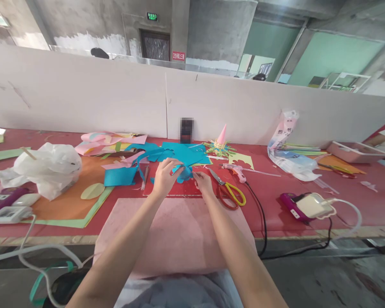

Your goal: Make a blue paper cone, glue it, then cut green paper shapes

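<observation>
Both hands meet over the red work surface at a small blue paper piece (185, 173) with curled, petal-like edges. My left hand (167, 173) pinches it from the left, fingers bent over its top. At its right edge my right hand (204, 183) grips it between thumb and fingers. Behind lie flat blue paper sheets (188, 153), and a blue strip (120, 176) curves at the left. Close by on the right are yellow-and-red-handled scissors (228, 190), blades slightly apart, and a pink glue gun (238, 173) with a glue stick in its back.
A pink paper cone on a fringed base (221, 139) stands behind. A white plastic bag (49, 167) sits at left, a plastic packet (287, 149) and pink tray (356, 152) at right. Power strips (295, 207) and trailing cables lie near the front edge. A partition (115, 96) closes the back.
</observation>
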Available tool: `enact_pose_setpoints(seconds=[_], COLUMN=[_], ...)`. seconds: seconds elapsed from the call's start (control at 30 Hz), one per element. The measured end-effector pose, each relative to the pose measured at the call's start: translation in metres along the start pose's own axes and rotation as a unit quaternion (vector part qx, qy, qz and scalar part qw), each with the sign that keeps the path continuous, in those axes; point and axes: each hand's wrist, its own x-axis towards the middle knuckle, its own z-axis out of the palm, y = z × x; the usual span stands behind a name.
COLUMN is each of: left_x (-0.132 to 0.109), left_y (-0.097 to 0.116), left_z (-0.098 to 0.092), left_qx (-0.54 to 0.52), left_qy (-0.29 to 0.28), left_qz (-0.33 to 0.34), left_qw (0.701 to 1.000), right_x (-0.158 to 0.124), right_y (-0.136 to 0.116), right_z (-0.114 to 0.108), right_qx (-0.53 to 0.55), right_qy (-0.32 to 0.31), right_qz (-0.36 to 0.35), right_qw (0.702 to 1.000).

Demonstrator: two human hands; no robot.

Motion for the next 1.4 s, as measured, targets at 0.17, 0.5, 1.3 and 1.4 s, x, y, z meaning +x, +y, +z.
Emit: enact_pose_setpoints(seconds=[0.17, 0.5, 1.3, 1.4], left_x=[0.0, -0.009, -0.024, -0.024], left_y=[0.0, 0.002, -0.026, -0.029], left_z=[0.001, 0.0, 0.01, 0.01], left_qx=[-0.002, -0.048, -0.229, -0.227], left_qy=[0.003, 0.007, 0.027, 0.019], left_qz=[-0.006, -0.038, -0.173, -0.217], left_qw=[1.0, 0.998, 0.958, 0.949], right_x=[-0.004, -0.005, -0.001, -0.001], right_y=[-0.005, -0.006, -0.007, -0.009], right_z=[-0.001, -0.003, -0.025, -0.033], right_qx=[0.032, 0.025, 0.272, 0.347], right_qy=[-0.003, -0.013, 0.037, 0.029], right_qz=[0.02, 0.009, 0.052, 0.046], right_qw=[0.999, 1.0, 0.96, 0.936])
